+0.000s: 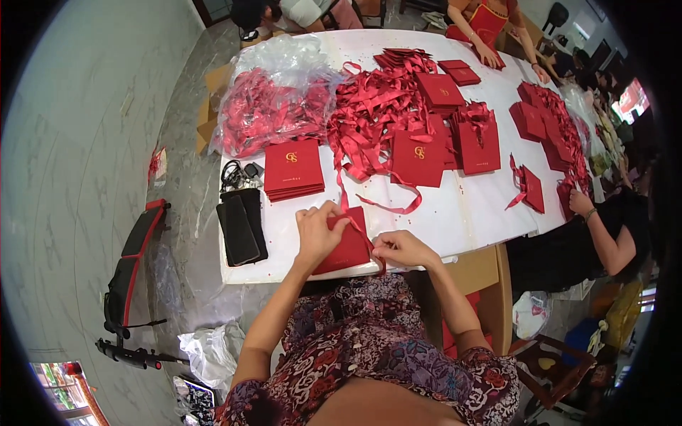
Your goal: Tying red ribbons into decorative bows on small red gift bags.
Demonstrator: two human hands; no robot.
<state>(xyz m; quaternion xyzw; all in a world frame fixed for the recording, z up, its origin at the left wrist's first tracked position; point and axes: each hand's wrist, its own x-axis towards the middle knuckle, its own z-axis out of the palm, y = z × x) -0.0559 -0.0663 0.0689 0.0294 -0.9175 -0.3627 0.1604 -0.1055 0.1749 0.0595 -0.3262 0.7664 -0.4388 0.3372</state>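
Observation:
A small red paper gift bag [347, 250] lies flat at the table's near edge in front of me. My left hand [317, 233] is over its left side, thumb and fingers pinched on a red ribbon [359, 228] that crosses the bag. At the bag's right edge my right hand [405, 250] is closed too, its fingertips pinching the ribbon near where it hangs over the table edge. Just beyond my left hand sits a neat stack of red bags [293, 167]. A heap of loose red ribbons [376, 106] spreads farther back, one strand trailing toward my hands.
A clear plastic sack [273, 106] of red ribbons stands at the back left. Left of me lie a black phone [240, 231] and cables [240, 174]. More bag piles [479, 148] cover the middle and right. People [490, 28] work across the table and to the right. An open carton [490, 280] stands below.

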